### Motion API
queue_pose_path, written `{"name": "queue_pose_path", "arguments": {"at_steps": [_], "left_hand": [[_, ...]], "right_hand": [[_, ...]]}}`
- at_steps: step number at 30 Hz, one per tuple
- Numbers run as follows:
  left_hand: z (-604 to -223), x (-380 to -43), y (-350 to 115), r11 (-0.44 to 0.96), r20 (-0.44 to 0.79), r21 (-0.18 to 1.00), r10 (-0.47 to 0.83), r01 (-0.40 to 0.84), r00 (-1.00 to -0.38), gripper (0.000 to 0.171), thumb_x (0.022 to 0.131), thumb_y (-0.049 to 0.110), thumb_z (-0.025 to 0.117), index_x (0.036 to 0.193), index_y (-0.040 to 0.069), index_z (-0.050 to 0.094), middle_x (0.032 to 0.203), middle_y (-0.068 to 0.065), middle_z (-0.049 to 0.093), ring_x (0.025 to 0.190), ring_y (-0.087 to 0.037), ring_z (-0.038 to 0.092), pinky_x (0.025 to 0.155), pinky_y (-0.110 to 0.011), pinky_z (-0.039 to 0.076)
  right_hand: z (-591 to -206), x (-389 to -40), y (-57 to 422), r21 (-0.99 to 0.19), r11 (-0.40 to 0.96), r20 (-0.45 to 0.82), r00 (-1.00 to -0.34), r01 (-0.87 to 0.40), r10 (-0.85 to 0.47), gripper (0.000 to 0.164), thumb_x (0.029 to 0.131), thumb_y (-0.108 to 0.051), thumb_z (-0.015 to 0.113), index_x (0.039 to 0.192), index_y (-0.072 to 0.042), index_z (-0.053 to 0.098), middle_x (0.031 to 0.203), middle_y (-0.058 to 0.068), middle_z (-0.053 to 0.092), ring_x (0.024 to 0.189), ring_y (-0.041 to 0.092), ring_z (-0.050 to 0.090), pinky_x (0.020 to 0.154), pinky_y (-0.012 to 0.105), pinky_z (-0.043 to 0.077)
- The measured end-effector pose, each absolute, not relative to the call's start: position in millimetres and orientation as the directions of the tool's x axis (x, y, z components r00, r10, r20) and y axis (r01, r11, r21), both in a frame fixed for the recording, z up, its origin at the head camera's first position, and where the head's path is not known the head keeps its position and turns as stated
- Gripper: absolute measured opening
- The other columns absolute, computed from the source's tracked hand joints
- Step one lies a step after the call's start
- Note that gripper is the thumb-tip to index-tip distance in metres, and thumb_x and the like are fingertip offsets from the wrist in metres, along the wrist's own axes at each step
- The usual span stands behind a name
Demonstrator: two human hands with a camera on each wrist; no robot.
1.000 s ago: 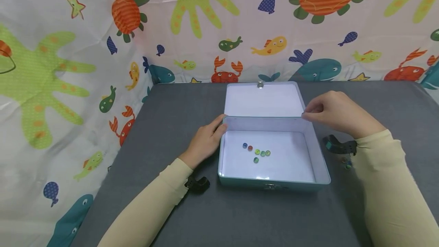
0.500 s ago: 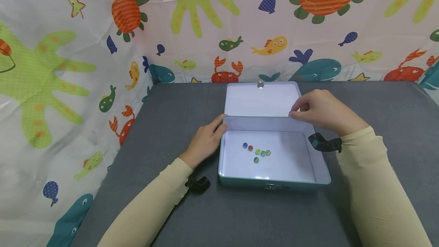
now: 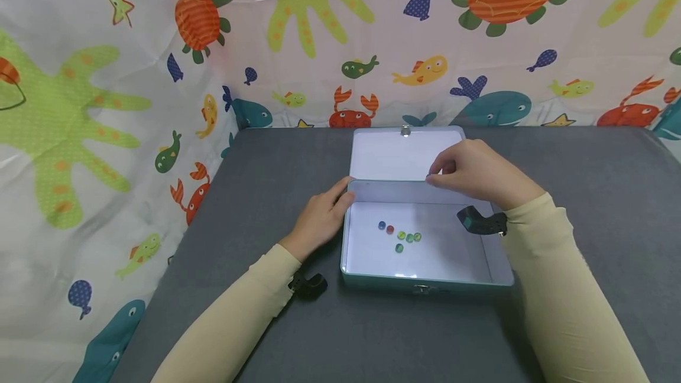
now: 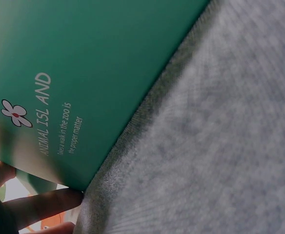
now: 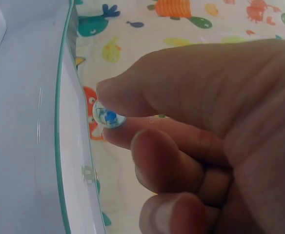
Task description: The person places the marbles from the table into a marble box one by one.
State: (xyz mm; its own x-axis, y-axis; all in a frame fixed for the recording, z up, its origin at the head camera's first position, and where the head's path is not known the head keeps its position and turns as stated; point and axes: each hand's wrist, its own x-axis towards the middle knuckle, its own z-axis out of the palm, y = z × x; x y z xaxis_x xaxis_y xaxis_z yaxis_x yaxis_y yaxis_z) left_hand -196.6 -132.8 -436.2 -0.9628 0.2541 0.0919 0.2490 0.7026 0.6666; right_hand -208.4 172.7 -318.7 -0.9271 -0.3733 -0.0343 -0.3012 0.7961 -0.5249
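A green tin box [image 3: 372, 281] with a white inside stands on the grey table, its hinged lid [image 3: 385, 152] folded back behind it. The left hand [image 3: 319, 217] grips the box's left side near the back corner, thumb at the rim. Printed lettering on the green wall [image 4: 132, 58] fills much of the left wrist view. Over the back rim, the right hand [image 3: 479, 173] pinches a clear glass marble [image 5: 108, 116] with blue in it between thumb and index finger. On the box floor lie a blue marble [image 3: 382, 225], a red marble [image 3: 390, 230] and several green marbles [image 3: 409, 238].
Behind and to the left hangs a white cloth [image 3: 314, 81] printed with sea animals. A metal clasp [image 3: 422, 289] sits on the box's front wall, and a catch [image 3: 405, 130] on the lid's far edge. Grey table [image 3: 425, 341] surrounds the box.
The right hand has moved left along the back rim with the marble. Small marbles on the table right of the box have gone out of sight behind the right sleeve. The left hand stays put.
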Motion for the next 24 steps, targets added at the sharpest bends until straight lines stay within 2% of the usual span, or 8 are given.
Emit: {"name": "queue_pose_path", "arguments": {"at_steps": [12,24], "left_hand": [[-438.2,-197.5,-132.9,0.721,0.083,0.652,0.241,0.236,-0.967,0.058,0.110,0.054,0.039,0.160,0.028,0.046,0.149,-0.006,0.062,0.133,-0.027,0.062,0.112,-0.052,0.047],[-436.8,-198.4,-134.4,0.721,0.074,0.652,0.248,0.235,-0.966,0.058,0.110,0.055,0.038,0.161,0.028,0.045,0.149,-0.008,0.062,0.133,-0.028,0.061,0.112,-0.053,0.047]], "right_hand": [[-333.5,-209.2,142.7,-0.545,0.770,-0.066,-0.898,-0.333,-0.435,0.010,0.092,-0.016,0.079,0.097,-0.008,0.083,0.079,0.003,0.070,0.084,0.025,0.058,0.069,0.035,0.052],[-359.8,-210.4,130.1,-0.591,0.691,-0.076,-0.825,-0.415,-0.561,0.007,0.091,-0.012,0.080,0.097,-0.009,0.082,0.070,-0.003,0.065,0.070,0.017,0.055,0.062,0.033,0.048]]}}
